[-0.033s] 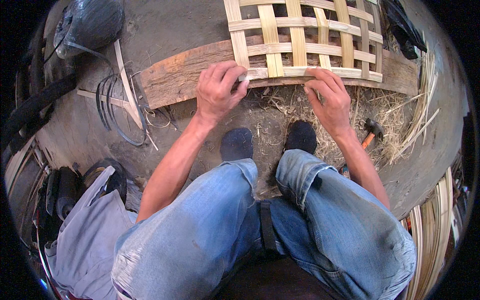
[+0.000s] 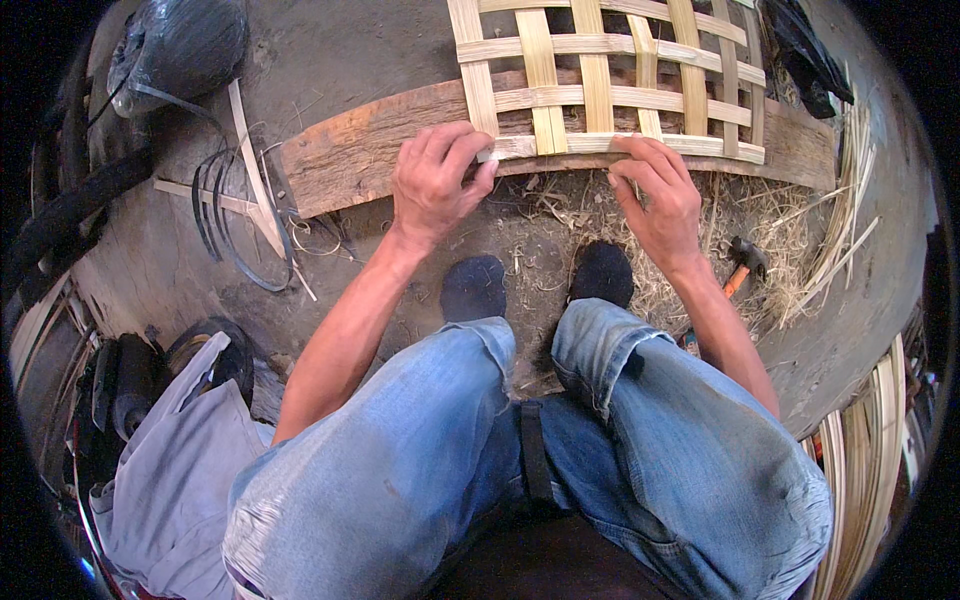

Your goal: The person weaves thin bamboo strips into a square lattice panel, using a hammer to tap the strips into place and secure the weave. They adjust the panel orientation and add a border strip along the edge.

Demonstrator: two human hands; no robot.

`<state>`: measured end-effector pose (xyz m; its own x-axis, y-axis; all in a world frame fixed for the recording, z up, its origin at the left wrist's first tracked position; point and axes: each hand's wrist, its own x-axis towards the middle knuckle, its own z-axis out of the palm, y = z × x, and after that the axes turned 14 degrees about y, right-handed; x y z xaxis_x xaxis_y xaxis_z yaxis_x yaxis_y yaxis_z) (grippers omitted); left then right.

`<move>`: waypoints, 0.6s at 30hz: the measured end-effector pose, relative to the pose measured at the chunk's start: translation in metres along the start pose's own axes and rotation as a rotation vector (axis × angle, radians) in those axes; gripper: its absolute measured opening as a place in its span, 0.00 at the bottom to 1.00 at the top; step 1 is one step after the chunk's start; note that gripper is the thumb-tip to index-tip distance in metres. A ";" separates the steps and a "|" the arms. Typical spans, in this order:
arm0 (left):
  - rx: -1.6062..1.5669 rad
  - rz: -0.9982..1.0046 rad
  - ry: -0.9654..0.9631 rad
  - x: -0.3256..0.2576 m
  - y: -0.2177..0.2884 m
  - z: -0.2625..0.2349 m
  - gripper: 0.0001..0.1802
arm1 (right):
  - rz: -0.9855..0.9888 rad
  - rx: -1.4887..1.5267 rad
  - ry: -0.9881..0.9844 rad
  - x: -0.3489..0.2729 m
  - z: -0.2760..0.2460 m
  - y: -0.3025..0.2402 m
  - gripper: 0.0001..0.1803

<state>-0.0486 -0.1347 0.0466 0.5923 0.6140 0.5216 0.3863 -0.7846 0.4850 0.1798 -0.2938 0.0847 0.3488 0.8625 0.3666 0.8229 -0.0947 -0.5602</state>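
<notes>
A woven lattice of pale bamboo strips point(image 2: 595, 80) lies over a curved wooden plank point(image 2: 365, 145), reaching past the top of the picture. Along its near edge runs a crosswise bamboo strip point(image 2: 590, 143). My left hand point(image 2: 435, 185) pinches the left end of this strip between thumb and bent fingers. Farther right, my right hand point(image 2: 660, 205) has its curled fingertips on the same strip, its thumb just below the edge. The tips of the left fingers partly cover the strip's end.
An orange-handled hammer point(image 2: 740, 268) lies among shavings point(image 2: 770, 225) beside my right forearm. Dark coiled strapping point(image 2: 230, 240) and loose strips are at left, below a plastic-wrapped bundle point(image 2: 180, 50). Grey cloth point(image 2: 185, 470) lies lower left; long bamboo strips point(image 2: 865, 440) stand at lower right.
</notes>
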 end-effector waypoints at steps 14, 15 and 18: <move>-0.070 -0.135 0.028 0.002 -0.001 -0.014 0.24 | -0.334 0.909 -0.125 0.074 -0.102 -0.108 0.06; -0.065 -0.138 0.035 0.001 -0.002 -0.016 0.23 | -0.378 0.927 -0.117 0.074 -0.106 -0.112 0.07; -0.058 -0.169 0.050 0.001 0.003 -0.025 0.21 | -0.231 0.981 -0.083 0.069 -0.119 -0.134 0.04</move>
<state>-0.0650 -0.1340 0.0662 0.4857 0.7414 0.4631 0.4348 -0.6645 0.6078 0.1477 -0.2806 0.2737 0.1647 0.8433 0.5116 0.1214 0.4974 -0.8590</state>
